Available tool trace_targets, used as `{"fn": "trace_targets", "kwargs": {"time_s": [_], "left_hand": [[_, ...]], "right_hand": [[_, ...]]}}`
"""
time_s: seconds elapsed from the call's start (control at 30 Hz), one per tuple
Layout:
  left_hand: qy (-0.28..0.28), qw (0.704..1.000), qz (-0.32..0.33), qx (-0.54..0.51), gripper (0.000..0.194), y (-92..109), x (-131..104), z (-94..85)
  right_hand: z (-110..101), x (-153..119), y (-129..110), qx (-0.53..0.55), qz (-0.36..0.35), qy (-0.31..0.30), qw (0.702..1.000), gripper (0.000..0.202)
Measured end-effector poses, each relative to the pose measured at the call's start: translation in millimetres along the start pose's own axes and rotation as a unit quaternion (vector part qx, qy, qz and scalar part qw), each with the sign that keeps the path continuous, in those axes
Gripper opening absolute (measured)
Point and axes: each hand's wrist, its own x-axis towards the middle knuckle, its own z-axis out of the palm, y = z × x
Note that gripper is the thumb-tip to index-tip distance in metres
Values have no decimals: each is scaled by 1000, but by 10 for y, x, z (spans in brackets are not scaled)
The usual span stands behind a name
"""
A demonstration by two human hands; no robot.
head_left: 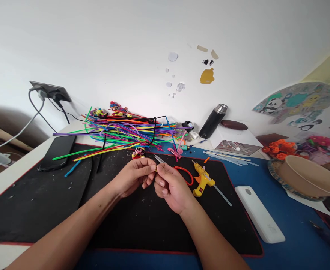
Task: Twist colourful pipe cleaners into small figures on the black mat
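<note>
My left hand point(136, 174) and my right hand point(172, 183) meet above the black desk mat point(142, 232), thumbs and fingertips pinched together. A tiny yellow piece point(156, 170) shows between the fingertips; its kind is too small to make out. Just behind the hands lie scissors point(186, 174) with red handles, partly hidden by my right hand. A small colourful pipe-cleaner figure point(139, 152) sits beyond my left hand. Right of my right hand, a yellow hot glue gun point(202, 180) rests on the mat with a clear glue stick in its back.
A heap of coloured pipe cleaners point(125, 129) lies along the wall. At the left is a black phone point(58, 152). To the right are a white oblong case point(260, 213), loose glue sticks point(232, 158), a black thermos point(213, 120) and a beige bowl point(311, 176).
</note>
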Motion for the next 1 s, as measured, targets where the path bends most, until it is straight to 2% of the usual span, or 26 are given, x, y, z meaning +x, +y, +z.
{"fn": "trace_targets", "kwargs": {"time_s": [0.57, 1.0], "left_hand": [[2, 1000, 12, 16, 37, -7, 2, -1], [24, 999, 27, 24, 37, 1, 2, 6]], "right_hand": [[-25, -4, -38, -23, 0, 18, 1000, 40], [-38, -2, -46, -36, -16, 39, 998, 40]]}}
